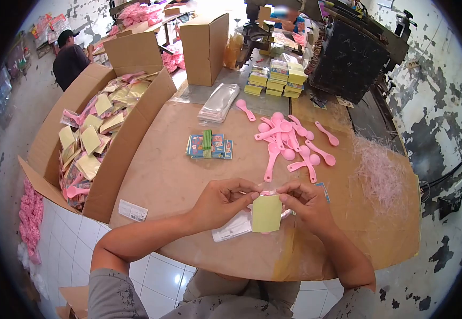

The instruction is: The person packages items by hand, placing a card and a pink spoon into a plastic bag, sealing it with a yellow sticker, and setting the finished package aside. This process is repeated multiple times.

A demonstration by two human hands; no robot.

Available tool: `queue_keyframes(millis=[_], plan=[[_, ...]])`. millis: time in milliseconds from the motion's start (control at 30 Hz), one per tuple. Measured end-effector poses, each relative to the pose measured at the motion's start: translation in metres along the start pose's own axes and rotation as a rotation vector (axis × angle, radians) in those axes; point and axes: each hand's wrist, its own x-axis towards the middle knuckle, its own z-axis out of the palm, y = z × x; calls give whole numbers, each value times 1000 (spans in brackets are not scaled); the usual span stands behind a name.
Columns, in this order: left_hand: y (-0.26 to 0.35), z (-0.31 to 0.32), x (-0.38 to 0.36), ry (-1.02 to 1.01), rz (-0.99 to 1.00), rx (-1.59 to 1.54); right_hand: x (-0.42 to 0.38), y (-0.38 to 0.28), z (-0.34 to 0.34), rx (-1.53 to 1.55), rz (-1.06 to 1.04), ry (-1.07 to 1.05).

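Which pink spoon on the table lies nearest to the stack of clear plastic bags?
The lone pink spoon just right of the clear bags; the others lie farther from them.

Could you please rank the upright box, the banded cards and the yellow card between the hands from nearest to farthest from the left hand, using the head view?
From the left hand:
1. Yellow card: right at it, on its right side.
2. Banded cards: beyond it, on the table.
3. Upright box: farthest, at the table's far side.
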Motion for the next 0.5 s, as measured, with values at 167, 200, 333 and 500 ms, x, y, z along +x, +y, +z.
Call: queue_keyframes(millis=[167,200,333,500], plan=[[-1,0,0,-4,34,30,1,3,2,3,-69,6],[-2,0,0,4,52,46,1,4,2,-9,-61,4],[1,2,-1,42,130,51,2,3,-2,19,-57,27],[3,-9,3,-1,262,284,3,2,-7,-12,-128,-12]])
